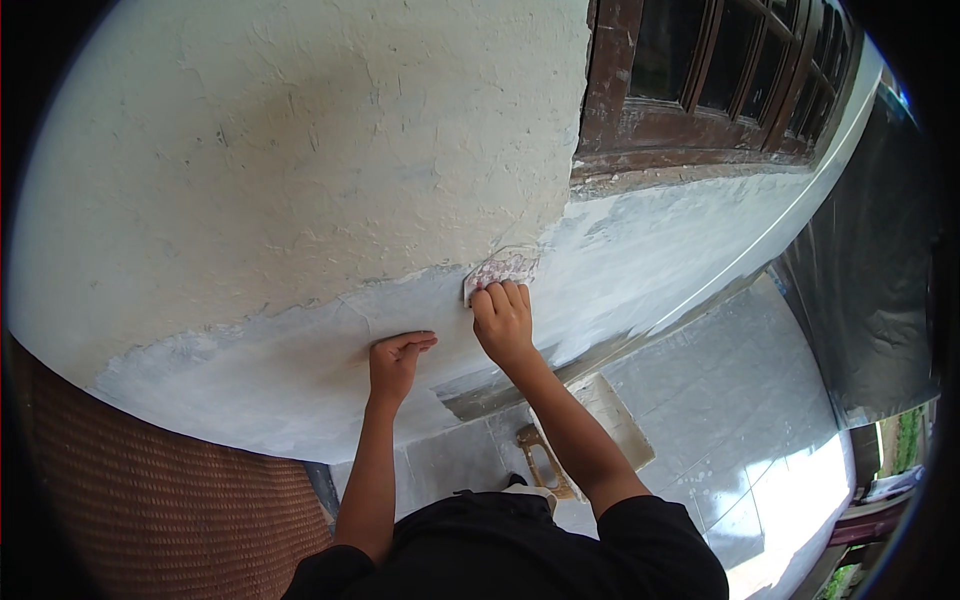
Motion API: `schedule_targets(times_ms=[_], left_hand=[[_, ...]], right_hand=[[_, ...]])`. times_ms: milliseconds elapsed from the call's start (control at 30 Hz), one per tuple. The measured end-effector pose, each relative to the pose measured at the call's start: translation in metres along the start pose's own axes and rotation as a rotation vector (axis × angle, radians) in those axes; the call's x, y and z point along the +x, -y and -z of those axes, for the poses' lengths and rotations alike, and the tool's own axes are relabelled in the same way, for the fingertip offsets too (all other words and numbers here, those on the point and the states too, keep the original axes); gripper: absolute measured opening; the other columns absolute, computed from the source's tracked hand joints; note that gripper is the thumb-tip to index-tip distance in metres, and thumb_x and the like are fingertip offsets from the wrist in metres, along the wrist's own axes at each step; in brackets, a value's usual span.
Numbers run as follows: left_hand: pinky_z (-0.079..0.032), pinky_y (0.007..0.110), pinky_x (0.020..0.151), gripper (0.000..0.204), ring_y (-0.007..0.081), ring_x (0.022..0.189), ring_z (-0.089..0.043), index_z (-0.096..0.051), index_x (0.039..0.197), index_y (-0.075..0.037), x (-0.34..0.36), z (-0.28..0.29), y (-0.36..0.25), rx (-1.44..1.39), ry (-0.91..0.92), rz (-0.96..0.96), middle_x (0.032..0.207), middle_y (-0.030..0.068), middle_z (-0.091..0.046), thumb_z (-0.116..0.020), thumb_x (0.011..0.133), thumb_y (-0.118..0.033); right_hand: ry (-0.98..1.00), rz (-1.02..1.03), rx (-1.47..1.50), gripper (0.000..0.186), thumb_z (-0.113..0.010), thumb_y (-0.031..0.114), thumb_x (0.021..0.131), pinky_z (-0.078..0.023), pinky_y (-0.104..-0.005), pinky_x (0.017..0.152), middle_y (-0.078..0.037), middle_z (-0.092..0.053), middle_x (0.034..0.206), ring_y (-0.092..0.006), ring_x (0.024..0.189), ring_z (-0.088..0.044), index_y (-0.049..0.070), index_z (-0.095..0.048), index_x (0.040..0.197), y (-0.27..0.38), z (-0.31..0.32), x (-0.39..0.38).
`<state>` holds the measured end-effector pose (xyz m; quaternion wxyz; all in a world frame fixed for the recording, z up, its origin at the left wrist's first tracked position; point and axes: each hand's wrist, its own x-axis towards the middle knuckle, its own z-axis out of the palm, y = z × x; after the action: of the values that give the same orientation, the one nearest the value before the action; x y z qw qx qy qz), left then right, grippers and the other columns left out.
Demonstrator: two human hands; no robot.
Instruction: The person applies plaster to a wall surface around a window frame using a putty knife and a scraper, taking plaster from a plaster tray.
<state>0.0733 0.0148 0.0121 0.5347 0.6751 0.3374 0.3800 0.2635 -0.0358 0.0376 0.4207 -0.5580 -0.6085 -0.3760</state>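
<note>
My right hand grips a flat putty spreader, smeared with whitish and purplish filler, and its blade lies against the wall. The spreader sits at the border between rough cream plaster above and a smoother grey-white coat below. To its left, my left hand is at the lower coat with its fingers stretched to the right and the thumb beneath them. Nothing shows in that hand. Whether its fingertips touch the wall, I cannot tell.
Above right is a brown wooden window. Below my right forearm, a pale rectangular tray sits beside a tan stool over grey floor tiles. Woven brown matting stands at lower left, and a dark sheet hangs at right.
</note>
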Motion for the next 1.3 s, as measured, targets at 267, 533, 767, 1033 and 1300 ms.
schedule_targets(times_ms=[267, 533, 767, 1033, 1300], left_hand=[[-0.052, 0.027, 0.081, 0.025, 0.0179, 0.089, -0.07, -0.071, 0.099, 0.005, 0.002, 0.0, 0.004, -0.026, 0.007, 0.0, 0.095, 0.0121, -0.073, -0.05, 0.09, -0.006], [-0.05, 0.028, 0.087, 0.025, 0.0185, 0.095, -0.067, -0.067, 0.106, 0.005, -0.003, 0.0, 0.006, 0.035, 0.041, -0.028, 0.101, 0.0127, -0.071, -0.048, 0.094, -0.005], [-0.049, 0.031, 0.091, 0.024, 0.0191, 0.098, -0.065, -0.063, 0.113, 0.005, -0.016, -0.011, 0.004, 0.1, 0.024, -0.065, 0.104, 0.0129, -0.069, -0.05, 0.1, -0.011], [-0.05, 0.029, 0.089, 0.023, 0.018, 0.098, -0.065, -0.063, 0.112, 0.004, -0.028, -0.037, 0.003, 0.092, 0.093, -0.067, 0.102, 0.0117, -0.069, -0.048, 0.1, -0.01], [-0.051, 0.029, 0.083, 0.024, 0.0169, 0.093, -0.067, -0.064, 0.113, -0.001, -0.033, -0.057, -0.005, 0.101, 0.108, -0.079, 0.1, 0.0107, -0.071, -0.048, 0.098, -0.01]], right_hand=[[0.066, 0.021, 0.021, 0.012, -0.059, 0.007, 0.073, -0.038, -0.0358, 0.065, -0.005, -0.044, 0.072, -0.0226, 0.069, -0.047, 0.009, -0.048, 0.077, -0.004, 0.003, -0.006], [0.096, 0.032, 0.043, 0.011, -0.059, 0.007, 0.073, -0.039, -0.0359, 0.066, -0.005, -0.046, 0.073, -0.0231, 0.07, -0.048, 0.009, -0.049, 0.078, -0.003, 0.001, -0.024], [0.052, 0.033, 0.151, 0.014, -0.059, 0.002, 0.067, -0.039, -0.037, 0.065, -0.007, -0.045, 0.072, -0.0246, 0.069, -0.047, 0.009, -0.048, 0.072, 0.003, 0.024, -0.033], [0.069, -0.156, 0.372, 0.019, -0.06, -0.009, 0.058, -0.041, -0.0384, 0.056, -0.011, -0.043, 0.073, -0.0284, 0.068, -0.048, 0.004, -0.048, 0.068, 0.002, 0.113, -0.004], [0.224, -0.26, 0.506, 0.028, -0.059, -0.016, 0.072, -0.048, -0.0336, 0.066, -0.016, -0.058, 0.084, -0.0321, 0.077, -0.062, 0.002, -0.04, 0.08, -0.043, 0.146, 0.057]])
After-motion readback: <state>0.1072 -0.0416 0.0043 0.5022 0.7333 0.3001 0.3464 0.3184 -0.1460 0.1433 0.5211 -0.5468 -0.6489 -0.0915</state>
